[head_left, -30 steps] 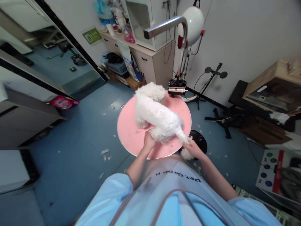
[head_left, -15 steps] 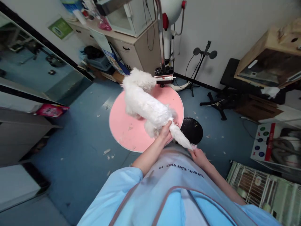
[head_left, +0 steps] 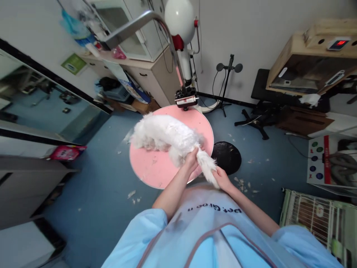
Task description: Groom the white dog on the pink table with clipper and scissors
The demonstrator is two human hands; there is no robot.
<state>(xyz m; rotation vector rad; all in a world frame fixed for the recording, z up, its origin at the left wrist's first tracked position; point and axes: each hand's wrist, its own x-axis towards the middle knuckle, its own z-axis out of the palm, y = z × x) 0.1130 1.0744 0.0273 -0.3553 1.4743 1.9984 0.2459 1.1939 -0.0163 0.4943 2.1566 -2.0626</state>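
Note:
A white fluffy dog point(head_left: 167, 130) stands on a round pink table point(head_left: 147, 163), its rear toward me and its head lowered at the far left edge. Its long-haired tail point(head_left: 206, 163) stretches back toward my body. At the base of the tail, my left hand point(head_left: 191, 159) is closed around it. Farther down, my right hand point(head_left: 222, 178) pinches the hair near the tail's end from the right side. Whether a small tool sits in those right fingers I cannot tell.
A black round stool seat point(head_left: 227, 158) stands right of the table. Behind it rise a metal arm point(head_left: 167, 29) with a clamp and a white dryer point(head_left: 180, 20). Cut hair point(head_left: 242, 184) lies on the blue floor. A wire cage point(head_left: 309, 212) is at lower right.
The dog has lowered its head and shifted left. My right hand has moved up and left along the tail, whose hair now looks looser. My view has tilted up slightly.

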